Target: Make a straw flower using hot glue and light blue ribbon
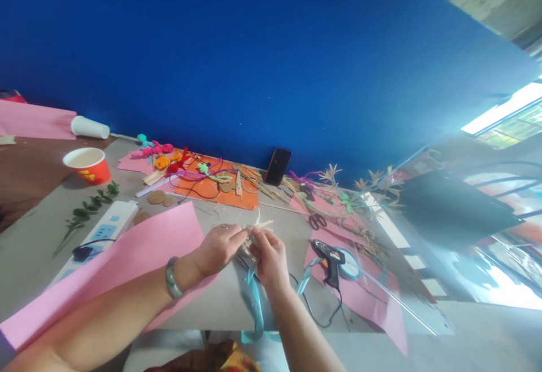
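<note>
Over the middle of the table, my left hand (pixel 220 248) and my right hand (pixel 270 252) meet with fingers pinched on one small pale bundle (pixel 250 248). Its kind is mostly hidden by the fingers. Thin cream strips (pixel 263 223) stick out beyond the fingertips. A light-blue ribbon (pixel 254 298) hangs down below the hands, past the table's front edge; whether it is tied to the bundle I cannot tell. To the right of my right hand lies a black hot glue gun (pixel 329 260), beside a roll of blue ribbon (pixel 349 263).
Pink paper sheets (pixel 169 237) lie left and right. A power strip (pixel 104 231), leafy green sprig (pixel 87 212) and red paper cup (pixel 87 165) stand left. Behind are orange paper (pixel 207 190), pipe cleaners, a propped phone (pixel 278 166) and scissors (pixel 317 221). A blue wall (pixel 254 61) rises behind.
</note>
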`<state>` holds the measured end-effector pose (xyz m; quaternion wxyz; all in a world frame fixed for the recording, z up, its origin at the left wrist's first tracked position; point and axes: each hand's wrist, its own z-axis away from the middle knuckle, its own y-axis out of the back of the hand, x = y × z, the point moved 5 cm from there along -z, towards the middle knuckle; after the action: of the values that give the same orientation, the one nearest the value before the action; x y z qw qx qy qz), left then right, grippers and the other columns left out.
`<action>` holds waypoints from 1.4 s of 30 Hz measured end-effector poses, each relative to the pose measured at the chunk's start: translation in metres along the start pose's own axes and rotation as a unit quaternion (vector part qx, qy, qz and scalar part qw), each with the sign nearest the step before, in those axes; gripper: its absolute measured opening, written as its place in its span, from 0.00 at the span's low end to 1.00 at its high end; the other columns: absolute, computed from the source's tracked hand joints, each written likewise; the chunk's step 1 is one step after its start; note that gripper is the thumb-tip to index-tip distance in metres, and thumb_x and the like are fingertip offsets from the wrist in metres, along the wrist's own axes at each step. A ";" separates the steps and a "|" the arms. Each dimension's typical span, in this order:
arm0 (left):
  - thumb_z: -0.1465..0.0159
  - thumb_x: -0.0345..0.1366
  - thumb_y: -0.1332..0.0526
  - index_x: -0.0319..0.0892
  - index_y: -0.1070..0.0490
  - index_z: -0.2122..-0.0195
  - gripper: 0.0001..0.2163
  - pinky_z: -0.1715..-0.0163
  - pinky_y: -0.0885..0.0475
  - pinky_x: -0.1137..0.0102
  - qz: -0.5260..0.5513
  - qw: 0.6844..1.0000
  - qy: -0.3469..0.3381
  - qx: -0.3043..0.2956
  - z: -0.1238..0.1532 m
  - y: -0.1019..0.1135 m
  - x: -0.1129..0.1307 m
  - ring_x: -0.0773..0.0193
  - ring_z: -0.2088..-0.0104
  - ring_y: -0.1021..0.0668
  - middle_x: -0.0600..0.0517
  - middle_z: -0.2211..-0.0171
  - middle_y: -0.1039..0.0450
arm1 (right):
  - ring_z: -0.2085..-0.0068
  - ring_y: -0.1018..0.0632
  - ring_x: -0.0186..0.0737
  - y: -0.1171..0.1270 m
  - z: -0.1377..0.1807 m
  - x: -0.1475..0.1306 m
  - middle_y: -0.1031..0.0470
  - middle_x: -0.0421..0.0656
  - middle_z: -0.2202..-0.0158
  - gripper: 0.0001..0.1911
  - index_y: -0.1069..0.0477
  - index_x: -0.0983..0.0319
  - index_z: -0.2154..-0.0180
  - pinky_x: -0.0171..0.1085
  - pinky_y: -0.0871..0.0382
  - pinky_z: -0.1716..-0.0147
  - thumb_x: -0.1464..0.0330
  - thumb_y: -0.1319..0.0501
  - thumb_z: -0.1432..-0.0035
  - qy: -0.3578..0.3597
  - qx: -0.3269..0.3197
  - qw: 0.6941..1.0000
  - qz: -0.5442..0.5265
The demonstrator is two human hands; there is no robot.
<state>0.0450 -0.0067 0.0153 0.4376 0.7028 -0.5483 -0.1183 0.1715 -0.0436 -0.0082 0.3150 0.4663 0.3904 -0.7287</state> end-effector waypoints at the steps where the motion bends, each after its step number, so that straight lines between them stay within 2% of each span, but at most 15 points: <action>1: 0.31 0.32 0.52 0.39 0.29 0.55 0.13 0.67 0.29 0.68 0.014 1.000 0.004 0.003 0.000 0.001 0.000 0.62 0.70 0.25 0.48 0.71 0.28 | 0.76 0.32 0.30 0.000 0.000 0.001 0.30 0.38 0.77 0.15 0.27 0.63 0.75 0.30 0.38 0.78 0.59 0.30 0.55 -0.004 0.001 1.000 -0.003; 7: 0.32 0.35 0.50 0.41 0.28 0.60 0.11 0.66 0.29 0.70 0.118 0.992 0.021 0.028 -0.001 0.003 -0.002 0.64 0.69 0.24 0.49 0.70 0.26 | 0.75 0.30 0.31 0.003 0.000 0.000 0.29 0.38 0.75 0.15 0.28 0.63 0.73 0.30 0.36 0.75 0.58 0.31 0.53 -0.009 -0.022 1.000 -0.009; 12: 0.35 0.40 0.43 0.42 0.28 0.58 0.10 0.66 0.29 0.72 0.236 0.965 0.114 0.013 -0.002 -0.002 -0.007 0.65 0.68 0.23 0.50 0.67 0.24 | 0.76 0.33 0.30 0.010 -0.004 -0.005 0.34 0.36 0.77 0.15 0.29 0.63 0.74 0.29 0.37 0.76 0.58 0.31 0.53 0.010 -0.021 1.000 0.021; 15: 0.39 0.43 0.39 0.40 0.28 0.58 0.13 0.68 0.29 0.73 0.341 0.915 0.214 0.017 -0.003 -0.005 -0.013 0.65 0.69 0.23 0.51 0.68 0.23 | 0.77 0.34 0.30 0.013 -0.004 -0.010 0.35 0.36 0.78 0.16 0.30 0.63 0.75 0.30 0.38 0.76 0.57 0.32 0.52 0.038 -0.022 0.997 0.068; 18: 0.38 0.44 0.41 0.38 0.27 0.65 0.12 0.72 0.30 0.74 0.449 0.841 0.301 0.015 -0.004 -0.014 -0.021 0.66 0.74 0.24 0.52 0.75 0.26 | 0.77 0.36 0.30 0.012 -0.001 -0.020 0.35 0.36 0.79 0.16 0.29 0.63 0.76 0.30 0.39 0.77 0.57 0.34 0.51 0.083 -0.021 0.986 0.142; 22: 0.43 0.43 0.35 0.36 0.28 0.71 0.13 0.76 0.32 0.74 0.564 0.750 0.346 -0.020 -0.005 -0.031 -0.027 0.69 0.79 0.27 0.54 0.80 0.29 | 0.78 0.37 0.30 0.008 0.004 -0.029 0.35 0.36 0.81 0.16 0.28 0.63 0.76 0.31 0.41 0.77 0.57 0.35 0.49 0.125 -0.047 0.968 0.214; 25: 0.46 0.42 0.33 0.36 0.27 0.71 0.13 0.75 0.31 0.73 0.600 0.710 0.366 -0.033 -0.005 -0.036 -0.029 0.68 0.79 0.26 0.53 0.80 0.28 | 0.78 0.36 0.30 0.007 0.005 -0.031 0.34 0.36 0.81 0.15 0.29 0.63 0.77 0.31 0.41 0.77 0.58 0.36 0.48 0.139 -0.067 0.962 0.225; 28: 0.48 0.42 0.31 0.35 0.26 0.71 0.13 0.76 0.30 0.74 0.615 0.693 0.374 -0.040 -0.005 -0.036 -0.029 0.68 0.80 0.26 0.53 0.80 0.27 | 0.77 0.35 0.31 0.006 0.005 -0.034 0.33 0.37 0.79 0.14 0.29 0.63 0.77 0.31 0.40 0.76 0.60 0.36 0.48 0.168 -0.081 0.953 0.238; 31: 0.50 0.41 0.29 0.35 0.26 0.71 0.14 0.77 0.30 0.73 0.605 0.700 0.377 -0.039 -0.005 -0.036 -0.029 0.68 0.80 0.25 0.53 0.80 0.26 | 0.77 0.34 0.32 0.007 0.004 -0.034 0.32 0.38 0.79 0.14 0.29 0.63 0.78 0.31 0.40 0.76 0.61 0.36 0.47 0.173 -0.090 0.949 0.248; 34: 0.49 0.40 0.30 0.35 0.26 0.70 0.13 0.75 0.29 0.73 0.570 0.732 0.373 -0.020 -0.003 -0.034 -0.030 0.67 0.79 0.25 0.52 0.78 0.25 | 0.76 0.33 0.32 0.007 0.004 -0.031 0.30 0.39 0.78 0.13 0.27 0.63 0.77 0.32 0.39 0.75 0.61 0.37 0.46 0.141 -0.105 0.953 0.249; 38: 0.43 0.39 0.35 0.37 0.24 0.64 0.11 0.69 0.28 0.72 0.488 0.818 0.305 0.006 -0.005 -0.022 -0.024 0.64 0.71 0.22 0.48 0.71 0.22 | 0.72 0.30 0.34 0.007 0.006 -0.029 0.26 0.41 0.73 0.10 0.24 0.63 0.71 0.33 0.37 0.72 0.62 0.36 0.47 0.121 -0.111 0.958 0.236; 42: 0.39 0.35 0.39 0.39 0.23 0.63 0.08 0.65 0.29 0.71 0.372 0.901 0.220 0.033 -0.008 -0.007 -0.018 0.64 0.68 0.22 0.48 0.68 0.22 | 0.77 0.34 0.32 0.007 0.004 -0.024 0.30 0.39 0.78 0.11 0.25 0.63 0.73 0.32 0.40 0.76 0.61 0.34 0.50 0.109 -0.083 0.964 0.229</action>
<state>0.0486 0.0131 0.0089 0.5362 0.4696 -0.6631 0.2288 0.1837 -0.0484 0.0131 0.4667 0.5922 0.3638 -0.5470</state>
